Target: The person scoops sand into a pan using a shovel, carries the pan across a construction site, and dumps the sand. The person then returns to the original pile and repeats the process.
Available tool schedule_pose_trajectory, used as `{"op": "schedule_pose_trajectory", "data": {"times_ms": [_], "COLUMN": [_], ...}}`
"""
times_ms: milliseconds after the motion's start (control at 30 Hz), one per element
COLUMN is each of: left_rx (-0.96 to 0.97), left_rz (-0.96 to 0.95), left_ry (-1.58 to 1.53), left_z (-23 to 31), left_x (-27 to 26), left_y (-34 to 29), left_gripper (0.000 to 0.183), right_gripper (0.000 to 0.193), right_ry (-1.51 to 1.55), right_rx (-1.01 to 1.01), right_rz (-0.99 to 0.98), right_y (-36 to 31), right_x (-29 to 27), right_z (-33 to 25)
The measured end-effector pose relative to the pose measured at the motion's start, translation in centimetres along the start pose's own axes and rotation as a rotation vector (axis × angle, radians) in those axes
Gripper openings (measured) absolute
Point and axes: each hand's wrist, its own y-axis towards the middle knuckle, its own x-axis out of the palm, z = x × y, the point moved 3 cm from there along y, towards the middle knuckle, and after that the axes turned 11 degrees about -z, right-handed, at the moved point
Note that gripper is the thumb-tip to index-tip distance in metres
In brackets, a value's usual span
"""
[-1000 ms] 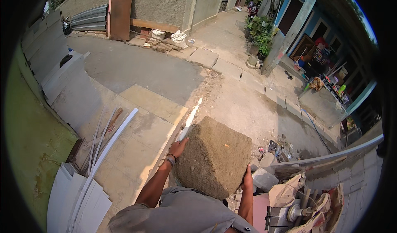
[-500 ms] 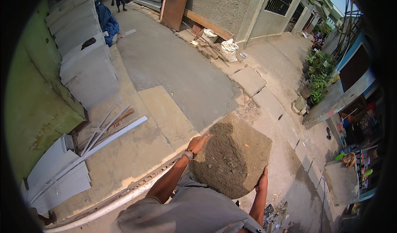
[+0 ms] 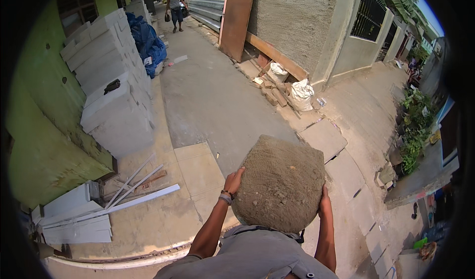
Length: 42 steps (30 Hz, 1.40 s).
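Observation:
In front of my waist is a wide, heaped load of brown sand [image 3: 282, 185], with an angular outline and small lumps on its surface. A thin edge of what looks like its container shows at the lower left, but most of that container is hidden. My left hand [image 3: 233, 181], with bands at the wrist, grips the load's left side. Against the right side is my right hand [image 3: 324, 205], its fingers partly hidden along the edge. Both arms reach forward from my grey shirt.
Pale blocks [image 3: 116, 106] are stacked along the green wall, beside a blue tarp [image 3: 146, 44]. White strips [image 3: 123, 200] lie lower left. A person [image 3: 175, 9] stands up the lane. White sacks [image 3: 301, 95] and bricks [image 3: 272, 95] sit by the wall; plants [image 3: 413, 130] line the right.
My view has turned, so the lane and the person appear farther right and lower. The sand load sits more level between my hands, which still hold its sides.

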Motion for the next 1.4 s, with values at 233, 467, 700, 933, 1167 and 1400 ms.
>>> {"op": "schedule_pose_trajectory", "data": {"times_ms": [233,467,700,933,1167,1400], "left_rx": [-0.044,-0.164,-0.213,-0.244,-0.198,-0.146], "left_rz": [0.216,0.443,0.664,0.622,0.617,0.596], "left_ry": [-0.081,-0.225,-0.347,-0.36,-0.399,-0.289], "left_z": [5.2,9.8,12.0,18.4,23.2,29.9], "left_x": [-3.5,-11.1,-21.4,-34.9,-44.8,-54.9], "left_y": [16.2,26.7,40.8,58.6,79.2,103.0], "left_gripper": [0.076,0.073,0.071,0.07,0.07,0.075], "right_gripper": [0.075,0.077,0.081,0.081,0.081,0.072], "right_ry": [-0.125,-0.226,-0.381,-0.386,-0.348,-0.197], "right_rx": [0.028,0.173,0.211,0.247,0.133,0.17], "right_rz": [-0.188,-0.406,-0.572,-0.575,-0.528,-0.673], "right_y": [23.9,46.3,67.2,84.0,102.3,121.4], "right_x": [7.0,17.7,34.1,48.6,59.4,70.9], "right_z": [-11.2,-15.9,-19.1,-24.9,-29.4,-39.6]}}
